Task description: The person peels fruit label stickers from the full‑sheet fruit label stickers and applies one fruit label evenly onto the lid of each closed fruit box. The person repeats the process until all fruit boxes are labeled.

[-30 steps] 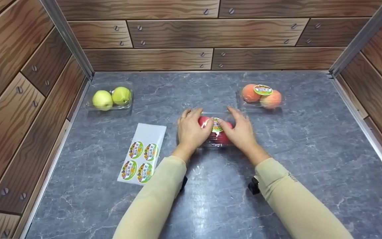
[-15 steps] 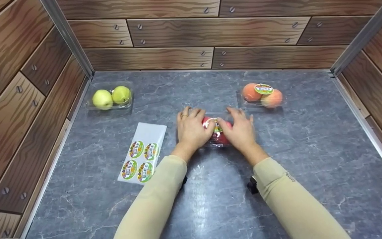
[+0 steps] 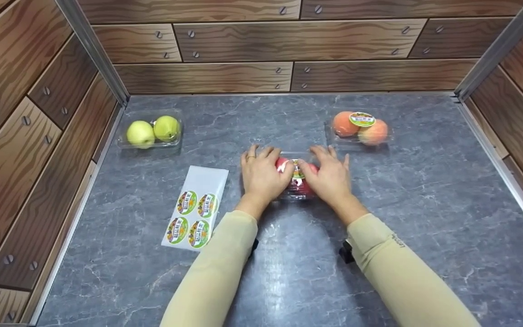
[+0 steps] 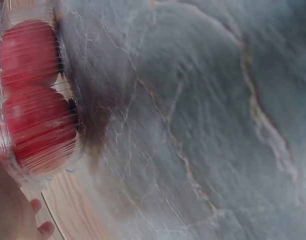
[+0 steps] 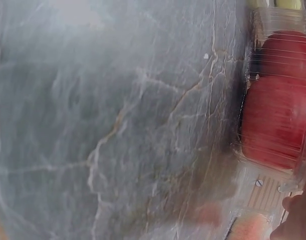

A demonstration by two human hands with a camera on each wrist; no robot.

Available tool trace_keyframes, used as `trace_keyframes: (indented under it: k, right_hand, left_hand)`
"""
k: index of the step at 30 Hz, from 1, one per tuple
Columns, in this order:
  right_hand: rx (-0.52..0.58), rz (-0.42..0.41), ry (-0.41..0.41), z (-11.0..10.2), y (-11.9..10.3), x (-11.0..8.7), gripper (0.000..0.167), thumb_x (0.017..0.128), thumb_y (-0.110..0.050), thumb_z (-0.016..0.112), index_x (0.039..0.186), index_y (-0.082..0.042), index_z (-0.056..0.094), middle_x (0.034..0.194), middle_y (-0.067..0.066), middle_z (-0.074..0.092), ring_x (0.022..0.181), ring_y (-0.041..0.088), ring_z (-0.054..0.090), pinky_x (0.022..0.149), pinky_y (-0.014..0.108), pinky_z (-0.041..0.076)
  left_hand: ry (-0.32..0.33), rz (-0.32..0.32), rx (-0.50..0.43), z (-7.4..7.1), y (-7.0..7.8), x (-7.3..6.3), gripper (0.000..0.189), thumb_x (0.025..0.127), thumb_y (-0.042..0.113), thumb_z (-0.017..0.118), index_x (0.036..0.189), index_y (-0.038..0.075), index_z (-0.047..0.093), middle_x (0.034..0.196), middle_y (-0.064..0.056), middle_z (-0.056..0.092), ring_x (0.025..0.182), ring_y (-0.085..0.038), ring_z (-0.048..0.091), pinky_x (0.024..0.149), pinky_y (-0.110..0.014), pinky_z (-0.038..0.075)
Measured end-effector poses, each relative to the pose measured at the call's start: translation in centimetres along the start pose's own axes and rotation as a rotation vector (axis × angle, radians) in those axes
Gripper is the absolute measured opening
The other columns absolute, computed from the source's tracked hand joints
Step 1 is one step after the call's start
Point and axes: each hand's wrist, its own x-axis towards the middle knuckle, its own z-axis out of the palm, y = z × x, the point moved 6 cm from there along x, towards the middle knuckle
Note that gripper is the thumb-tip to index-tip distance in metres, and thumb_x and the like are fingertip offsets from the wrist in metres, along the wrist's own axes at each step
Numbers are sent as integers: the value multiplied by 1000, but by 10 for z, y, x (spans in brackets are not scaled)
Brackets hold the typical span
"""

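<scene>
A lidded clear plastic box [image 3: 298,194] holding two red fruits [image 3: 310,186] sits on the table in front of me, a round fruit-pattern sticker [image 3: 297,172] on its lid. My left hand [image 3: 263,177] lies over the box's left side, and my right hand [image 3: 330,179] over its right side. Both thumbs press on the sticker and partly cover it. The other fingers spread forward past the sides. From the left wrist view, the two red fruits [image 4: 32,90] show through the ribbed wall, and the right wrist view shows the same box [image 5: 278,100] from the other side.
A sheet of round stickers [image 3: 209,179] lies left of the hands. At the back left stands a clear box [image 3: 170,144] with two yellow-green fruits; at the back right, another box [image 3: 334,141] with two peach-coloured fruits carries a sticker. Wood-patterned walls [image 3: 234,77] surround the grey table.
The thumbs shift slightly on the sticker, and the right hand's outer finger has spread a little outward. The box stays in place; the head view tilts up a touch.
</scene>
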Motion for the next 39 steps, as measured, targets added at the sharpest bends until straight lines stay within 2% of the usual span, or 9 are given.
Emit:
trace_keyframes:
  k: [28,39]
  right_hand:
    - [13,30,2,0,0,0,58,98,-45,68,140,-6,66,145,14,65,148,49,43,120,78,11]
    - [17,33,6,1,0,-1,54,99,-39,64,142,-7,65,151,13,61,148,48,42,121,77,10]
  left_hand:
    - [-23,-44,-19,0,1,0,57,98,54,54,140,19,71,144,-1,67,146,-40,45,121,-61,28]
    - [9,-39,-41,-1,1,-1,52,98,47,54,137,18,73,142,0,68,144,-40,47,120,-61,29]
